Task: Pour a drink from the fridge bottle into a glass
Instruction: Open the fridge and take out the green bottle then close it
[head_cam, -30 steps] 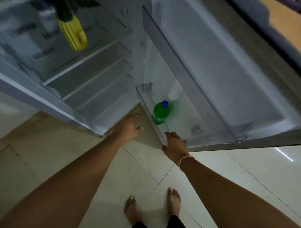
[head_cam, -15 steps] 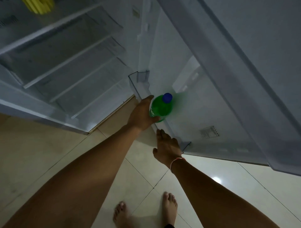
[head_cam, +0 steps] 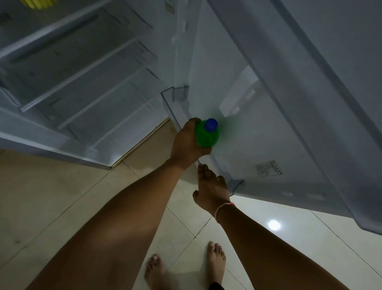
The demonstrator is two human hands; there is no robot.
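Note:
A green bottle (head_cam: 207, 137) with a blue cap stands in the bottom bin (head_cam: 175, 101) of the open fridge door. My left hand (head_cam: 186, 145) is wrapped around the bottle's body from the left. Just below it, my right hand (head_cam: 210, 188) rests flat against the front edge of the door bin, fingers together, holding nothing. No glass is in view.
The fridge interior (head_cam: 82, 68) with bare glass shelves fills the upper left, with a yellow object (head_cam: 38, 2) at the top edge. The open door (head_cam: 289, 103) spans the right. Beige floor tiles (head_cam: 62, 196) and my bare feet (head_cam: 215, 260) lie below.
My left hand reached from the fridge's lower edge across to the bottle and closed around it. My right hand stayed on the door bin's edge. The view shifted closer and downward.

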